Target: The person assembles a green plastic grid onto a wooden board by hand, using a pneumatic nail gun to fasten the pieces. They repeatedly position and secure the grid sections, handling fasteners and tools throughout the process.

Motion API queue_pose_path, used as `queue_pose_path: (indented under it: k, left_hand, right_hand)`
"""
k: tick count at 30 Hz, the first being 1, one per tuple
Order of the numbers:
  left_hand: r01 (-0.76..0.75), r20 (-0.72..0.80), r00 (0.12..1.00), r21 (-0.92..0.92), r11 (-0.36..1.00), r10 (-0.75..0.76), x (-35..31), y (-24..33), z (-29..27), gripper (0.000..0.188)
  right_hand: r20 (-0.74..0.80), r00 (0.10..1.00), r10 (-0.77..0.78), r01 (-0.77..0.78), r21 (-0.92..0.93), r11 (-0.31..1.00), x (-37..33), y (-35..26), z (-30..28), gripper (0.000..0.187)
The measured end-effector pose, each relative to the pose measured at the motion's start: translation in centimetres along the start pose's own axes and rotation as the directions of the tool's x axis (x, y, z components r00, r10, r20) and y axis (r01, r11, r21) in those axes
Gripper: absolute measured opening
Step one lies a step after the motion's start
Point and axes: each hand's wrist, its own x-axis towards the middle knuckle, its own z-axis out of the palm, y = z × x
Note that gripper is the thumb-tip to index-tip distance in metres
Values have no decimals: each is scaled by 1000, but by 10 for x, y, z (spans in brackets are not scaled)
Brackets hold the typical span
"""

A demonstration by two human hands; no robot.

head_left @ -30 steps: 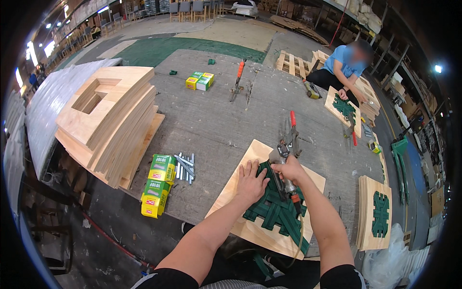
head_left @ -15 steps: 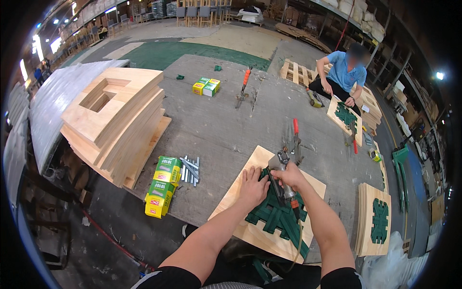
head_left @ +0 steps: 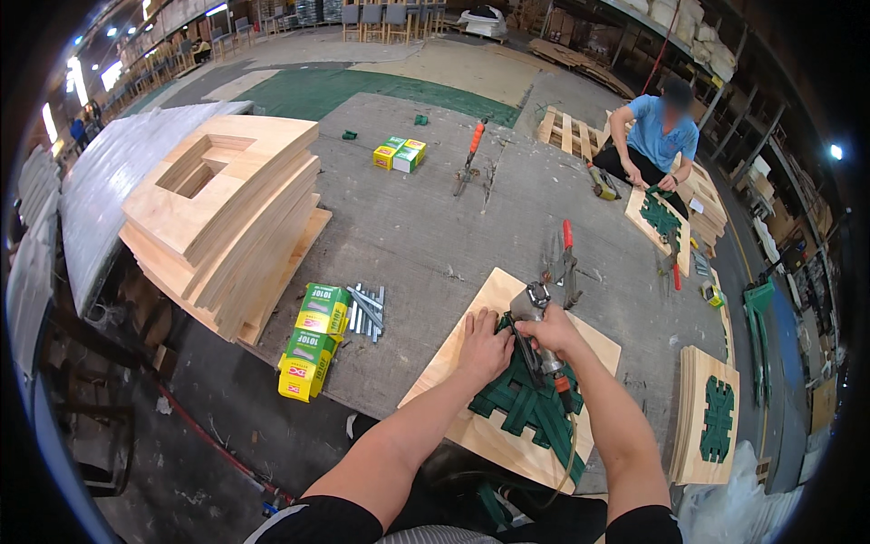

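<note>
My right hand is wrapped round the grip of a pneumatic staple gun, with its air hose hanging down toward me. The gun's nose is over green webbing straps, woven across the opening of a pale wooden frame on the bench before me. On the far left part of the weave, my left hand is closed with bent fingers at a strap's end, close beside the gun. Its fingertips are partly hidden. The gun's exact contact point cannot be made out.
A tall stack of wooden frames stands left. Staple boxes and loose staple strips lie nearer. Red-handled pliers and an orange-handled tool rest on the bench. Across it, a person works on another frame. Webbed frames are stacked right.
My left hand's fingers, flatter and more spread before, are now bent in at the strap. The staple gun has tilted slightly and shifted. The person opposite has moved both hands together over their frame.
</note>
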Motion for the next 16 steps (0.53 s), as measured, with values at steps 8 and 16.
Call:
queue_pose_path:
  k: [8,16]
  left_hand:
    - [-18,-15,1000,-19,1000,17,1,0,0,30]
    - [5,35,999,-48,999,-3,-3,-3,1,30]
  right_hand:
    - [-25,1000,12,-12,-11,1000,1,0,-7,21]
    - [-63,998,10,-8,23,1000,7,5,-9,26]
